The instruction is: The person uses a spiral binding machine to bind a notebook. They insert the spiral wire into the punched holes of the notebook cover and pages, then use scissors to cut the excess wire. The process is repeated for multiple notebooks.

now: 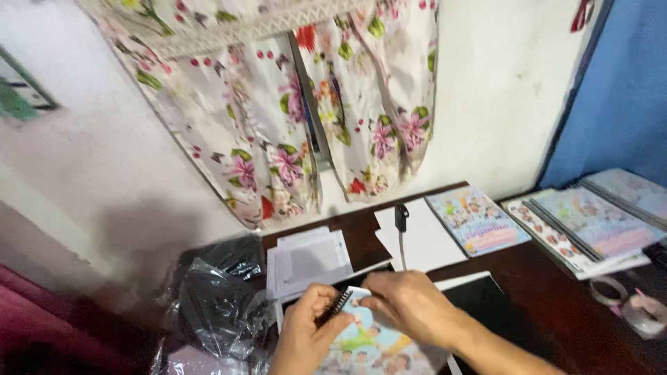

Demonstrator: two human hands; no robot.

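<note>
Presently, item in hand — a colourful illustrated booklet lying on the dark wooden table at the bottom middle of the view, with a black spiral binding coil at its upper edge.
Left hand: closed around the coil's near end, fingers curled, holding it against the booklet's edge.
Right hand: fingertips pinched at the same top edge, just beside the coil (whether they hold the coil or only the paper cannot be told).
Handling note, as judgement — keep the punched edge square and flat, feed the coil by small turns, and steady the sheets with the other hand so no hole is skipped.
Nearby: white paper sheets, similar printed booklets, black plastic bag, tape rolls, floral curtain
</note>
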